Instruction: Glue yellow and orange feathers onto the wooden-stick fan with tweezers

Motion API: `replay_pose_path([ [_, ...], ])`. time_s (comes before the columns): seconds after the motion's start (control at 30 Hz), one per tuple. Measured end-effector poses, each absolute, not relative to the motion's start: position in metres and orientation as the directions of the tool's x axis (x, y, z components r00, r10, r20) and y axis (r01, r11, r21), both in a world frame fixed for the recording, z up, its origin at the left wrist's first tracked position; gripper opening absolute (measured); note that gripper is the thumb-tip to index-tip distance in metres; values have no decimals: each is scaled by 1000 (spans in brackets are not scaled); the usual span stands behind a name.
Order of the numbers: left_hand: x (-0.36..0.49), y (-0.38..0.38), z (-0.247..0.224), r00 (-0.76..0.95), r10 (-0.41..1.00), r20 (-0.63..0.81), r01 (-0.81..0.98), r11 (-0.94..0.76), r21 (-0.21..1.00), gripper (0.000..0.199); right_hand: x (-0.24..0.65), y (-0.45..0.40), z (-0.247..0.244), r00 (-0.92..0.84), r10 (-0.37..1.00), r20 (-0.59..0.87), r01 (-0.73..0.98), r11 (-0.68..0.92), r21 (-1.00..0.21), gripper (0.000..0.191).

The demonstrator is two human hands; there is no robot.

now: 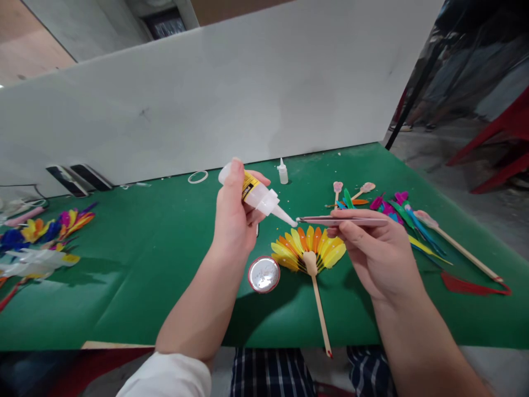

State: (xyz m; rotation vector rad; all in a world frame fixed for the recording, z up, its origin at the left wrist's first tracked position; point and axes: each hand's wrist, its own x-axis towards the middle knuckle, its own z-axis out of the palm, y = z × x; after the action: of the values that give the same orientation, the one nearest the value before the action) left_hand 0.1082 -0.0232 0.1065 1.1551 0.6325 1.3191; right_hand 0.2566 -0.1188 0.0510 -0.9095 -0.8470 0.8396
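Observation:
My left hand [235,212] is wrapped round a white glue bottle [261,198] with a yellow label, tilted with its nozzle down to the right. Closed on pinkish tweezers [359,221], my right hand [376,248] holds them nearly level. The tweezers' tips meet or nearly meet the nozzle tip; anything tiny between them is too small to tell. Below lies a fan of yellow and orange feathers [303,242] on a wooden stick [320,309]. A round tin [264,274] with a shiny inside sits left of the fan.
A small white bottle [283,172] and a white ring [198,177] are near the white board [248,94]. Coloured feathers [413,220] and wooden sticks [467,248] with a red tassel [471,284] lie at right. Feather bundles [41,237] are at left on the green table [136,298].

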Motion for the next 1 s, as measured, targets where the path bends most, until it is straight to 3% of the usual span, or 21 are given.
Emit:
replay_pose_path([
  [0.6,106,-16,104,247,952,184,-417,-67,906,47,260,-121,55,352,902,250,-250,348,-903,10],
  [0.77,106,-7,101,451,883,127,-286,8,958,45,264,-121,55,456,851,262,-240,401,-884,9],
  [1.0,103,23,70,496,868,-29,-276,190,942,29,290,-109,40,623,706,336,9,424,-906,12],
])
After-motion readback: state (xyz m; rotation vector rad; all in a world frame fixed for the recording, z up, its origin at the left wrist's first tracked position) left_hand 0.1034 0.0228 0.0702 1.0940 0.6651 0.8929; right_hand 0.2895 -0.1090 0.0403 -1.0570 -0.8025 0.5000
